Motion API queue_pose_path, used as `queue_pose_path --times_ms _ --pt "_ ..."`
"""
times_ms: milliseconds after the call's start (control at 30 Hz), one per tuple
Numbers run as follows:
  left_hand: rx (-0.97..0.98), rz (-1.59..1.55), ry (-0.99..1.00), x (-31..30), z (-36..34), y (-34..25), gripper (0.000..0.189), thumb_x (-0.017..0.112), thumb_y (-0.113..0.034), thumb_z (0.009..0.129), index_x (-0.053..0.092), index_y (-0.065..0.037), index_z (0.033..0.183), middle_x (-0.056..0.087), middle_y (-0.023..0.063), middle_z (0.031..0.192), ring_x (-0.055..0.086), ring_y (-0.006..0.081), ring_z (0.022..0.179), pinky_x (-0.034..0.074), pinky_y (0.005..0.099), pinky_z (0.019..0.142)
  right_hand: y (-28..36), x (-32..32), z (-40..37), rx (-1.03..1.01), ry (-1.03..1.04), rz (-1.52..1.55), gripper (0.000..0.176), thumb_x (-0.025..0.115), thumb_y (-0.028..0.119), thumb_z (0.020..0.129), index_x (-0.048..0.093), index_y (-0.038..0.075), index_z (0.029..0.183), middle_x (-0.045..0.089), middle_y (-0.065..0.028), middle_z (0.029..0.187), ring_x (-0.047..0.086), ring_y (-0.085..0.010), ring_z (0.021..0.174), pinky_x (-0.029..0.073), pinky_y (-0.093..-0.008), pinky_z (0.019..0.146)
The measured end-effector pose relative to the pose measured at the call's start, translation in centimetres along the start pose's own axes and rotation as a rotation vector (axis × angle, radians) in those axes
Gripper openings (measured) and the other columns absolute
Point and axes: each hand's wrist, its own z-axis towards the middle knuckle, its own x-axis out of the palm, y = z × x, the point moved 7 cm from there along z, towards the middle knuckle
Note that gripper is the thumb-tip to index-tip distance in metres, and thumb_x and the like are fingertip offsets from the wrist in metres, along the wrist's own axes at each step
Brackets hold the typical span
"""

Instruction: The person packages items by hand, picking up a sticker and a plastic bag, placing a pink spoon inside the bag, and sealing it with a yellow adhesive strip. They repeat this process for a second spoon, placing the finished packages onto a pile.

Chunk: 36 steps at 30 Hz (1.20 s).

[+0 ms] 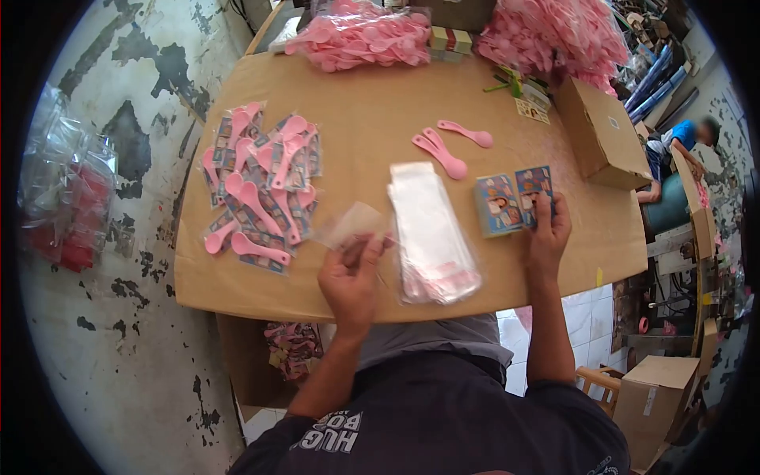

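My left hand [352, 277] pinches a small clear plastic bag [354, 225] over the table's front part, just left of a stack of flat clear bags [431, 229]. My right hand [549, 226] holds a blue printed card [533, 180] between thumb and fingers, right beside a stack of the same cards [497, 204]. Behind the cards lie a few loose pink spoons [443, 152]. At the left, several bagged pink spoons with cards [257, 186] lie in a loose pile.
Large bags of pink spoons [360, 38] stand along the back edge. A cardboard box [602, 133] sits at the table's right, near green tools [514, 81]. Another person [681, 141] is at the far right. A peeling wall [142, 158] borders the left.
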Motion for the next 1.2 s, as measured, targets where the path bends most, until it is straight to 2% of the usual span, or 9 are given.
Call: queue_pose_path --times_ms 133,200,467,533,600,700,800,1033,1200 --pt "-0.039 0.05 -0.012 -0.2 -0.5 0.1 0.013 0.063 0.001 0.099 0.06 0.006 0.11 0.074 0.0195 0.104 0.074 0.0235 0.096 0.059 0.0354 0.092 -0.4 0.2 -0.2 0.054 0.002 0.023 0.02 0.056 0.025 0.108 0.06 0.008 0.098 0.061 0.0057 0.084 0.052 0.0008 0.072 0.041 -0.0172 0.06" --pt "-0.027 0.057 -0.026 -0.4 -0.7 0.2 0.015 0.064 0.002 0.098 0.061 0.01 0.111 0.074 0.0204 0.106 0.073 0.0216 0.099 0.058 0.0318 0.091 -0.3 0.4 -0.3 0.06 0.0 0.03 0.019 0.056 0.024 0.108 0.059 0.009 0.098 0.061 0.0054 0.085 0.052 0.001 0.071 0.042 -0.0168 0.059" --pt "-0.018 0.012 -0.014 -0.4 -0.2 0.0 0.014 0.064 0.002 0.099 0.061 0.008 0.111 0.073 0.0196 0.105 0.073 0.0225 0.097 0.06 0.0345 0.091 0.1 0.7 -0.4 0.086 0.003 -0.014 0.02 0.056 0.029 0.108 0.059 0.012 0.098 0.057 0.0084 0.081 0.048 0.0017 0.068 0.037 -0.0165 0.055" --pt "-0.022 0.016 -0.022 -0.4 -0.2 0.0 0.015 0.064 0.002 0.099 0.061 0.008 0.112 0.073 0.0194 0.105 0.073 0.0225 0.097 0.06 0.0345 0.091 0.2 1.1 -0.2 0.03 -0.003 -0.032 0.019 0.056 0.03 0.108 0.059 0.013 0.098 0.056 0.0096 0.08 0.045 0.0023 0.067 0.035 -0.0162 0.053" --pt "0.008 -0.04 -0.019 -0.3 -0.2 -0.2 0.016 0.065 0.0 0.099 0.063 0.01 0.112 0.074 0.0172 0.104 0.073 0.0195 0.097 0.057 0.0295 0.089 0.3 1.3 -0.2 0.014 0.019 -0.057 0.02 0.056 0.028 0.108 0.061 0.011 0.099 0.057 0.0079 0.082 0.046 0.0015 0.069 0.037 -0.0169 0.055" --pt "0.031 -0.027 0.01 -0.1 -0.2 -0.2 0.018 0.065 -0.001 0.099 0.062 0.009 0.115 0.074 0.0156 0.104 0.073 0.0189 0.096 0.058 0.0304 0.09 0.6 1.2 0.2 -0.178 0.027 -0.113 0.023 0.054 0.025 0.109 0.062 0.004 0.103 0.059 0.0039 0.087 0.048 -0.0013 0.073 0.04 -0.0187 0.062" --pt "0.068 -0.005 0.053 0.3 -0.2 -0.4 0.022 0.064 -0.002 0.1 0.062 0.009 0.119 0.074 0.0152 0.105 0.073 0.0186 0.097 0.059 0.0313 0.09 0.4 0.9 -0.3 -0.125 0.043 0.008 0.022 0.055 0.024 0.109 0.062 0.004 0.103 0.058 0.0045 0.086 0.047 -0.0008 0.074 0.039 -0.0184 0.062" --pt "0.124 0.085 0.056 0.8 -0.1 -1.0 0.024 0.065 -0.007 0.1 0.062 0.006 0.121 0.075 0.0161 0.102 0.074 0.0202 0.094 0.058 0.0304 0.088 1.1 0.4 -0.6 -0.08 0.064 0.074 0.018 0.056 0.024 0.108 0.061 0.006 0.107 0.057 0.0051 0.08 0.043 -0.0002 0.057 0.035 -0.0179 0.049" --pt "0.135 0.046 0.031 0.6 0.0 -1.0 0.025 0.064 -0.005 0.1 0.063 0.007 0.122 0.074 0.015 0.105 0.073 0.0188 0.094 0.059 0.0289 0.087 1.3 0.6 -0.8 -0.085 0.093 0.074 0.016 0.058 0.019 0.107 0.061 0.004 0.109 0.058 0.0038 0.08 0.047 -0.0009 0.058 0.037 -0.0182 0.049"
